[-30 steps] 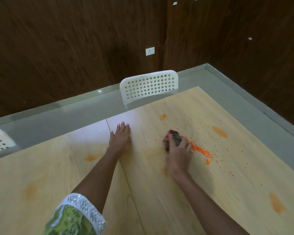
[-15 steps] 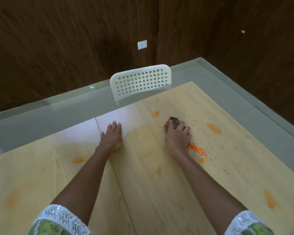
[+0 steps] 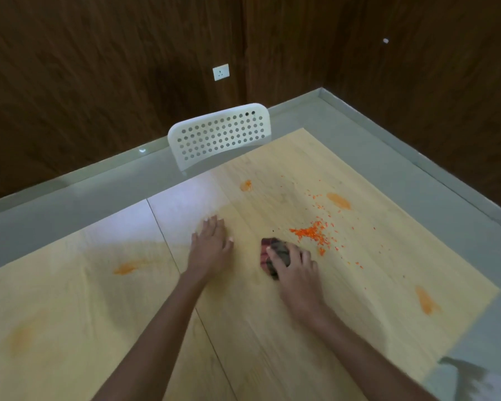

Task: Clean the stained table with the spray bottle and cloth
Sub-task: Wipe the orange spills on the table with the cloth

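Here the right hand (image 3: pixel 294 269) was curled over a bunched dark cloth (image 3: pixel 271 256) with red in it, pressing it down on the wooden table (image 3: pixel 272 342) a little right of the table's middle. The fingers wrapped over the top of the cloth, and the bundle stuck out past them on the side toward the other hand. The left hand (image 3: pixel 210 246) lay flat on the wood just beside it, palm down, fingers straight and slightly spread toward the far edge, holding nothing; the two hands were near but apart.

Just beyond the cloth, toward the far right corner, lay a heap of orange crumbs (image 3: pixel 310 234), with loose specks scattered farther along toward the right edge. Several orange stains marked the top: a small one (image 3: pixel 246 186) near the far edge, a longer smear (image 3: pixel 339 201) past the crumbs, another (image 3: pixel 425 299) close to the right edge, one (image 3: pixel 125 267) left of the left forearm, and a faint patch (image 3: pixel 21 340) toward the near left. A seam (image 3: pixel 162 235) ran across the tabletop from the far edge, passing under the left forearm.

A white perforated chair back (image 3: pixel 220 134) stood at the far edge. A white wall socket (image 3: pixel 221 72) sat on the dark wooden wall behind it.
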